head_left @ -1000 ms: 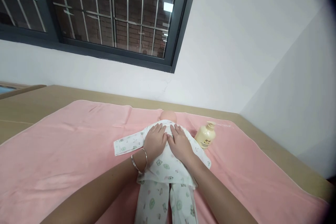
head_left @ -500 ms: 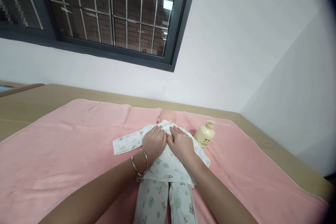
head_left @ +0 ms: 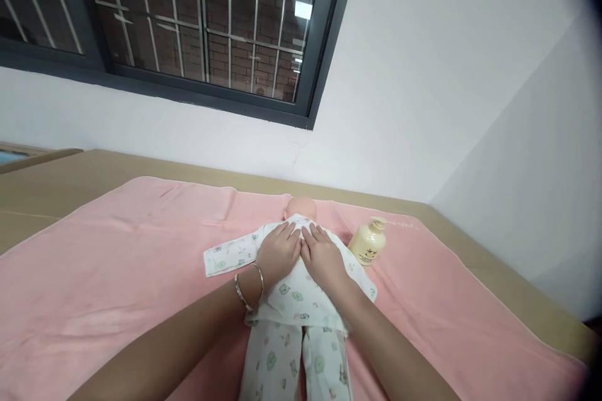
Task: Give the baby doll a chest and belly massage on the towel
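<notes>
Left hand point(head_left: 277, 257) and right hand point(head_left: 327, 261) have straightened their fingers point(head_left: 283, 233) since half a second ago, when these were more bent; sleeve and bottle keep their places; left to right: dark-framed window point(head_left: 197, 19) with bars, upper left; tan bench point(head_left: 117, 163) along the wall point(head_left: 399, 75); pink cloth point(head_left: 155, 244) spread on it, lightly creased; patterned white sleeve point(head_left: 230, 255) stretched out leftward; silver bangle point(head_left: 237, 288) on left wrist; left hand open, palm down on upper body of the doll point(head_left: 301, 301), gripping nothing; doll lies in the middle of the cloth, head point(head_left: 301, 207) toward wall, trousers point(head_left: 277, 357) nearest the wearer; right hand likewise open and flat, thumbs side by side; cream pump bottle point(head_left: 368, 242) just beside the doll, contact unclear.
</notes>
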Motion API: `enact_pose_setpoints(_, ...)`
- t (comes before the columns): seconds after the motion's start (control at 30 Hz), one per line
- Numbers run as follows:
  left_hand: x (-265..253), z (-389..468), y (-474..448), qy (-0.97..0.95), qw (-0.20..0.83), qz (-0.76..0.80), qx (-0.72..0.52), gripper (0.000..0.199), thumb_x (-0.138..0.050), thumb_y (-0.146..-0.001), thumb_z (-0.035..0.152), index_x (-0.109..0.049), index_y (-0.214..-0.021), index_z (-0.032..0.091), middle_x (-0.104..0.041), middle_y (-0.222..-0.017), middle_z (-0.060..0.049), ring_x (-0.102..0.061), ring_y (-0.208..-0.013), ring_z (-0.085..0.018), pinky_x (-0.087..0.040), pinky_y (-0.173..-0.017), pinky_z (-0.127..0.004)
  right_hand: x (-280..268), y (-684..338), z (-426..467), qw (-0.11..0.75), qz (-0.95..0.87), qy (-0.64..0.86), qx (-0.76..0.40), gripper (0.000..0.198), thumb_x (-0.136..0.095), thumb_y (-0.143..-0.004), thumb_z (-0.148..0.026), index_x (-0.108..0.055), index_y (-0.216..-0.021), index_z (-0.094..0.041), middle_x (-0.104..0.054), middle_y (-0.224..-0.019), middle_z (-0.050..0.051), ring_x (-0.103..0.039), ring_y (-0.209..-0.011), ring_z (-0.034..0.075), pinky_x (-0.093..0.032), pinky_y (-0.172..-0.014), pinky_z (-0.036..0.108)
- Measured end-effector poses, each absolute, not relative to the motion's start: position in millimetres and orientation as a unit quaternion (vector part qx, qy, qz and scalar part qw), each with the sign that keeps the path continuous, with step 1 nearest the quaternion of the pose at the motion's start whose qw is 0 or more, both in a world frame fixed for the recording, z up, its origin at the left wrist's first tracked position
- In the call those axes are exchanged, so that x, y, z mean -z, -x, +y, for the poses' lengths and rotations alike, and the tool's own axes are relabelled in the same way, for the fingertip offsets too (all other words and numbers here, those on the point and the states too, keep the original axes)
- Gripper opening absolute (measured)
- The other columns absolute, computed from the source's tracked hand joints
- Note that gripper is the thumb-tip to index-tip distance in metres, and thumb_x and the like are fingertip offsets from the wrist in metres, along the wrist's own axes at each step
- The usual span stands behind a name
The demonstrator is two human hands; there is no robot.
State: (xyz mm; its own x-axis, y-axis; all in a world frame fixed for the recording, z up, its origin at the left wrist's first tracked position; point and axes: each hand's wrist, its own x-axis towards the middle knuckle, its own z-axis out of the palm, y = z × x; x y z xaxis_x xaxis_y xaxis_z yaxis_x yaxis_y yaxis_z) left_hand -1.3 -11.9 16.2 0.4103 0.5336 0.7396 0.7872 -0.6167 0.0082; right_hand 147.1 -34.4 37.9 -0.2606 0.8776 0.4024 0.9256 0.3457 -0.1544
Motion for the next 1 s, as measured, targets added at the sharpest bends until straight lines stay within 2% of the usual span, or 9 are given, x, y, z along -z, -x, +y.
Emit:
enact_pose_setpoints(0.1,-11.0,-14.7,-0.3,0.791,0.183,-0.427,0.397,0.033,-0.039,-0.094,0.020,-0.069,-0.103,0.012,-0.069,-0.115,-0.014,-0.062,-0.111,-0.027,-0.048,-0.101,-0.044,-37.7,-143.4,-40.7,0.230,-0.763,0.601,0.067,0.041,-0.038,-0.097,-0.029,-0.058,-0.132,-0.019,-0.055,-0.138,0.012,-0.047,-0.131,0.028,-0.041,-0.103,0.041)
enact_pose_setpoints(0.2,-8.9,-14.6,-0.9,0.783,0.148,-0.456,0.397,0.033,-0.040,-0.094,0.022,-0.067,-0.110,0.013,-0.066,-0.121,-0.015,-0.058,-0.118,-0.029,-0.047,-0.102,-0.047,-35.7,-144.4,-38.8,0.242,-0.740,0.625,0.048,0.042,-0.041,-0.095,-0.035,-0.057,-0.132,-0.022,-0.053,-0.139,0.011,-0.048,-0.130,0.028,-0.044,-0.100,0.042)
enact_pose_setpoints(0.33,-13.7,-11.0,0.8,0.810,0.089,-0.457,0.356,0.039,-0.039,-0.095,0.023,-0.055,-0.129,0.014,-0.057,-0.135,-0.014,-0.048,-0.129,-0.029,-0.040,-0.108,-0.052,-32.3,-149.9,-27.8,0.245,-0.757,0.605,0.012,0.051,-0.041,-0.095,-0.035,-0.046,-0.142,-0.016,-0.042,-0.148,0.014,-0.035,-0.139,0.030,-0.030,-0.112,0.047)
enact_pose_setpoints(0.47,-19.2,-9.2,2.7,0.829,0.091,-0.434,0.340,0.040,-0.039,-0.094,0.022,-0.054,-0.130,0.013,-0.056,-0.135,-0.016,-0.049,-0.128,-0.030,-0.038,-0.107,-0.055,-31.2,-152.3,-23.3,0.237,-0.782,0.577,-0.001,0.053,-0.040,-0.095,-0.029,-0.040,-0.146,-0.016,-0.035,-0.153,0.013,-0.028,-0.142,0.030,-0.023,-0.115,0.050)
enact_pose_setpoints(0.6,-17.6,-12.8,2.2,0.833,0.125,-0.393,0.370,0.034,-0.039,-0.093,0.019,-0.062,-0.118,0.015,-0.064,-0.124,-0.015,-0.056,-0.120,-0.028,-0.044,-0.103,-0.050,-32.0,-149.7,-29.7,0.254,-0.790,0.557,0.040,0.046,-0.039,-0.094,-0.023,-0.052,-0.138,-0.014,-0.044,-0.147,0.013,-0.036,-0.138,0.028,-0.026,-0.115,0.047)
enact_pose_setpoints(0.73,-12.6,-19.2,-0.6,0.792,0.168,-0.416,0.413,0.029,-0.040,-0.093,0.018,-0.068,-0.101,0.016,-0.071,-0.109,-0.013,-0.064,-0.110,-0.028,-0.052,-0.092,-0.046,-29.6,-147.9,-36.1,0.290,-0.778,0.551,0.079,0.039,-0.041,-0.093,-0.023,-0.064,-0.125,-0.020,-0.055,-0.138,0.008,-0.046,-0.132,0.024,-0.033,-0.112,0.040)
enact_pose_setpoints(0.87,-11.1,-21.7,-2.6,0.771,0.165,-0.448,0.420,0.027,-0.044,-0.091,0.021,-0.068,-0.102,0.015,-0.071,-0.111,-0.013,-0.064,-0.109,-0.029,-0.053,-0.090,-0.046,-26.9,-146.2,-39.7,0.314,-0.746,0.581,0.089,0.036,-0.043,-0.092,-0.026,-0.068,-0.117,-0.021,-0.061,-0.131,0.007,-0.051,-0.128,0.024,-0.033,-0.111,0.039)
enact_pose_setpoints(1.0,-10.6,-18.3,-2.5,0.767,0.133,-0.477,0.408,0.029,-0.046,-0.090,0.025,-0.066,-0.110,0.016,-0.068,-0.119,-0.013,-0.060,-0.116,-0.030,-0.051,-0.094,-0.048,-29.5,-144.4,-40.4,0.292,-0.732,0.613,0.061,0.042,-0.042,-0.091,-0.028,-0.062,-0.126,-0.017,-0.057,-0.136,0.010,-0.047,-0.130,0.026,-0.029,-0.113,0.045)
